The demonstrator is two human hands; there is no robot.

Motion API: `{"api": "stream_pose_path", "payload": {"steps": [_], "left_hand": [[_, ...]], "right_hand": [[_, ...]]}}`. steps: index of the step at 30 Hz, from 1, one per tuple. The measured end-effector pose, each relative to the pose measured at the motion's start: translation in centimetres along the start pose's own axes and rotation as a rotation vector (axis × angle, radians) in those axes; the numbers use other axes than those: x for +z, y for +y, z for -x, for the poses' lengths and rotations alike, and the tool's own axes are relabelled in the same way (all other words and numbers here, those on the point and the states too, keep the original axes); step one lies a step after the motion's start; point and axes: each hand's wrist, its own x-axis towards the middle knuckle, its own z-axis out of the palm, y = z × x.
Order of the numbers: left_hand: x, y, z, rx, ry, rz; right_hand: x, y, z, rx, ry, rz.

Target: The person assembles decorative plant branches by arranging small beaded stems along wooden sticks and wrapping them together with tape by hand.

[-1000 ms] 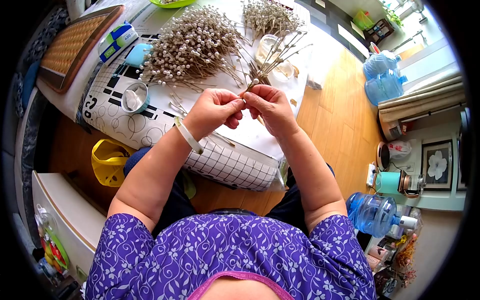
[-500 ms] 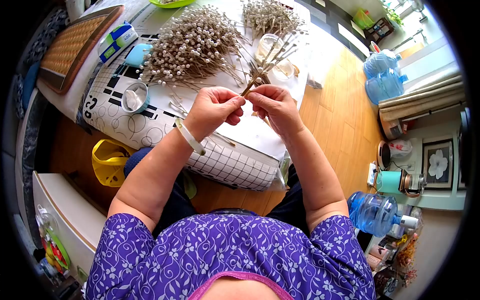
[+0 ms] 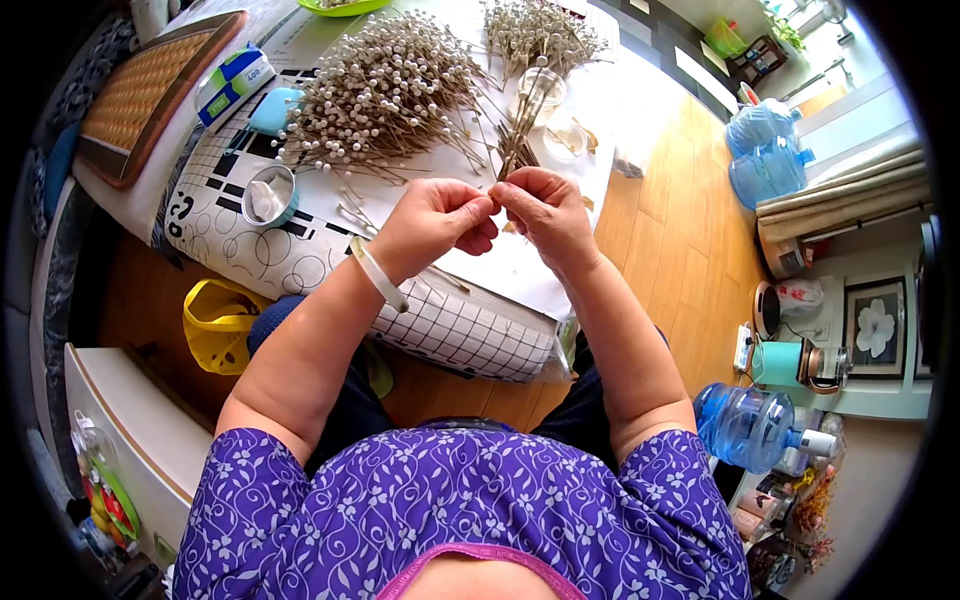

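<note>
My left hand and my right hand meet fingertip to fingertip above the near part of the table. Both pinch the lower ends of a few thin brown dried flower stems, which point away from me. The fingers cover the stem ends, and the upper part blends with other stems behind, so their number is unclear. Beyond my left hand spreads a large heap of dried flowers with small round white heads. A smaller bunch of dried flowers lies farther back to the right.
A small tub with white material inside stands left of my hands, near a light blue case and a tissue pack. Clear round containers lie beyond my right hand. A yellow bag is below the table's left side.
The held stems have swung from leaning right to pointing more straight away from me. My hands have shifted only slightly and stay pinched together.
</note>
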Motion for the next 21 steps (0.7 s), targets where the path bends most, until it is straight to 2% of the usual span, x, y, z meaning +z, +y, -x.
{"api": "stream_pose_path", "payload": {"steps": [2, 7, 11, 13, 16, 17, 18, 20, 21], "left_hand": [[-0.2, 0.0, 0.1, -0.032, -0.043, -0.029], [-0.1, -0.5, 0.0, 0.006, 0.06, 0.012], [0.4, -0.8, 0.0, 0.033, 0.105, -0.038], [0.0, -1.1, -0.3, 0.031, 0.05, -0.05], [-0.5, -0.4, -0.4, 0.098, 0.069, -0.116], [-0.8, -0.5, -0.5, 0.058, 0.073, -0.119], [-0.5, -0.3, -0.5, 0.128, 0.082, -0.103], [-1.0, -1.1, -0.9, 0.168, -0.028, -0.127], [-1.0, -1.4, -0.9, 0.165, -0.027, -0.128]], "right_hand": [[0.1, 0.1, 0.0, 0.039, -0.023, -0.067], [-0.4, -0.1, -0.3, 0.126, -0.062, -0.054], [-0.3, 0.1, -0.2, 0.054, -0.061, -0.037], [-0.4, 0.1, -0.3, 0.003, -0.06, -0.004], [-0.7, 0.0, -0.4, -0.013, -0.039, 0.153], [-0.7, 0.1, -0.4, -0.02, -0.073, 0.206], [-0.7, 0.3, -0.4, -0.028, -0.107, 0.259], [0.0, 1.0, -0.4, -0.069, -0.147, 0.205], [-0.2, 1.4, -0.6, -0.094, -0.156, 0.279]]}}
